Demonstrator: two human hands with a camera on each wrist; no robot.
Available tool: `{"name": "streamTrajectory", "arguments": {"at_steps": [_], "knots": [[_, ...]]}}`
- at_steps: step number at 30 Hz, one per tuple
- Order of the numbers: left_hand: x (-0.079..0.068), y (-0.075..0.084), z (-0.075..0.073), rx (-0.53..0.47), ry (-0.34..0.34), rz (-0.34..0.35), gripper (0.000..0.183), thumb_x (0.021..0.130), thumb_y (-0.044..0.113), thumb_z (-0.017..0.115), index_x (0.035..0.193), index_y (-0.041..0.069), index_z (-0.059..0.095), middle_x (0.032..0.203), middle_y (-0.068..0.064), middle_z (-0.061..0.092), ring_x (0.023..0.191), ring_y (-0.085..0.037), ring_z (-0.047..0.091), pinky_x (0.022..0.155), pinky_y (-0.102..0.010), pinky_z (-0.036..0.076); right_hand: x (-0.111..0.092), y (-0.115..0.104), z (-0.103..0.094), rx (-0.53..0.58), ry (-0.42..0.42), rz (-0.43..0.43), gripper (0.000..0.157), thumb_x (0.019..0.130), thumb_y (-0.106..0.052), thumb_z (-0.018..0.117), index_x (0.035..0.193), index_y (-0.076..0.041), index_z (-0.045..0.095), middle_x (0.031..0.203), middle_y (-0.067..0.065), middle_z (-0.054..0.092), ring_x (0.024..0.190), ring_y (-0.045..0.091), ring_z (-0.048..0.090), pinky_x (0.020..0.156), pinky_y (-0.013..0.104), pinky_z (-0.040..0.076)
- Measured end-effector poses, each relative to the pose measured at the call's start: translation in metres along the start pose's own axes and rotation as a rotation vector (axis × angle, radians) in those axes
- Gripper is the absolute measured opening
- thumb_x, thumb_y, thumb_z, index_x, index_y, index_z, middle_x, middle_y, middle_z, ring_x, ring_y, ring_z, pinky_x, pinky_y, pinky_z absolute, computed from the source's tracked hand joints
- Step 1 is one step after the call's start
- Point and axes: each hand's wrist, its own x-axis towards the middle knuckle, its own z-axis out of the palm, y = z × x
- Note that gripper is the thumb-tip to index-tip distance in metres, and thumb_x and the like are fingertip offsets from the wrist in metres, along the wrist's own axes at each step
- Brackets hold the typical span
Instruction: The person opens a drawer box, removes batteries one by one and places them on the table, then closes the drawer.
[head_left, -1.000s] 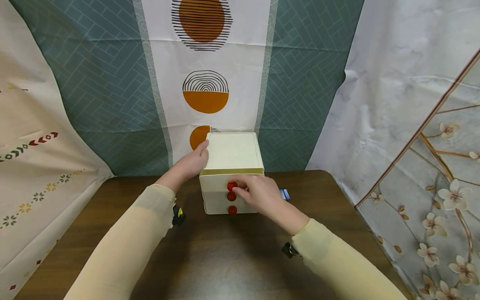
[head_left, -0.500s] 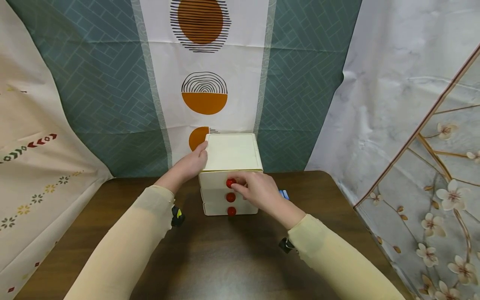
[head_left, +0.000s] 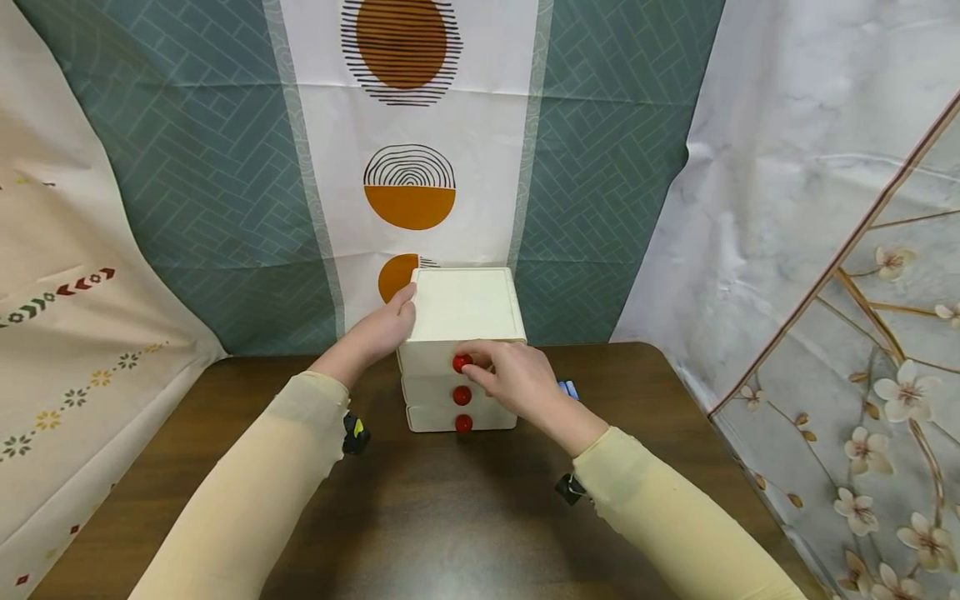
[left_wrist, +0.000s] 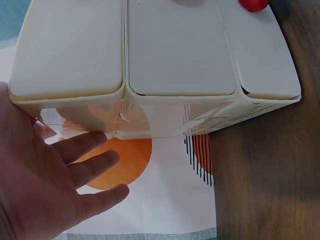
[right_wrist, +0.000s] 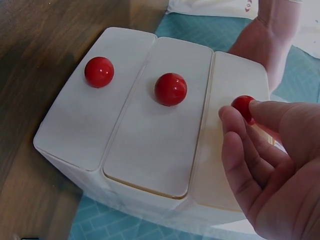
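Observation:
A small white cabinet (head_left: 467, 304) of three stacked drawers stands on the brown table, each drawer front bearing a round red knob. My right hand (head_left: 517, 379) pinches the top drawer's knob (right_wrist: 242, 106) between thumb and fingers. That top drawer (head_left: 427, 358) sits flush in the cabinet. On the left side my left hand (head_left: 378, 332) rests against the cabinet near its top edge. Its fingers (left_wrist: 95, 169) are spread and fairly straight along the side wall in the left wrist view. The middle knob (right_wrist: 170, 89) and bottom knob (right_wrist: 99, 72) are untouched.
Behind the cabinet hangs a patterned green and white cloth (head_left: 607, 208). A small blue and white object (head_left: 572, 389) lies on the table (head_left: 450, 517) to the right, partly hidden by the right hand. More patterned cloths hang at both sides.
The top drawer, a little out one second ago with a gap below the cabinet top, has slid back in. My right hand moved slightly away with its knob; my left hand stayed in place.

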Motion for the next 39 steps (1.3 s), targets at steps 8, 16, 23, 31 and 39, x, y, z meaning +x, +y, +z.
{"name": "streamTrajectory", "arguments": {"at_steps": [8, 16, 23, 31, 39], "knots": [[-0.001, 0.003, 0.000, 0.002, -0.002, -0.006, 0.067, 0.119, 0.041, 0.016, 0.179, 0.014, 0.002, 0.185, -0.012, 0.005, 0.169, -0.037, 0.010, 0.135, -0.056, 0.012, -0.001, 0.001, 0.001, -0.008, 0.026, -0.022, 0.026, 0.107, -0.031, 0.077, 0.132, -0.031, 0.080, 0.099, -0.011, 0.081, 0.074, 0.003, 0.067, 0.065, 0.032, 0.054], [-0.001, 0.002, 0.000, -0.001, 0.007, -0.008, 0.068, 0.119, 0.042, 0.016, 0.179, 0.015, 0.002, 0.185, -0.012, 0.005, 0.169, -0.037, 0.011, 0.135, -0.056, 0.012, -0.002, 0.001, 0.003, 0.016, 0.042, -0.036, 0.025, 0.107, -0.031, 0.076, 0.132, -0.029, 0.079, 0.100, -0.011, 0.081, 0.074, 0.003, 0.066, 0.064, 0.032, 0.054], [-0.001, 0.002, 0.001, 0.007, 0.009, -0.018, 0.068, 0.119, 0.044, 0.016, 0.180, 0.018, 0.002, 0.185, -0.011, 0.007, 0.168, -0.037, 0.013, 0.135, -0.057, 0.013, -0.009, 0.002, 0.006, 0.074, 0.050, -0.055, 0.032, 0.107, -0.027, 0.078, 0.138, -0.026, 0.077, 0.091, -0.011, 0.079, 0.066, 0.000, 0.064, 0.061, 0.032, 0.052], [-0.001, 0.004, 0.000, 0.027, 0.008, 0.004, 0.069, 0.118, 0.043, 0.014, 0.180, 0.015, 0.003, 0.185, -0.013, 0.009, 0.168, -0.038, 0.016, 0.135, -0.055, 0.015, -0.020, 0.002, 0.007, 0.163, 0.052, -0.069, 0.036, 0.104, -0.023, 0.081, 0.140, -0.022, 0.077, 0.096, -0.008, 0.079, 0.066, 0.000, 0.065, 0.061, 0.029, 0.054], [-0.001, 0.002, 0.001, 0.021, 0.011, -0.007, 0.068, 0.118, 0.043, 0.014, 0.180, 0.016, 0.003, 0.185, -0.012, 0.007, 0.168, -0.037, 0.014, 0.135, -0.055, 0.014, -0.027, 0.004, 0.013, 0.170, 0.016, -0.081, 0.030, 0.102, -0.023, 0.083, 0.132, -0.019, 0.082, 0.094, -0.009, 0.080, 0.067, 0.002, 0.065, 0.062, 0.028, 0.055]]}}
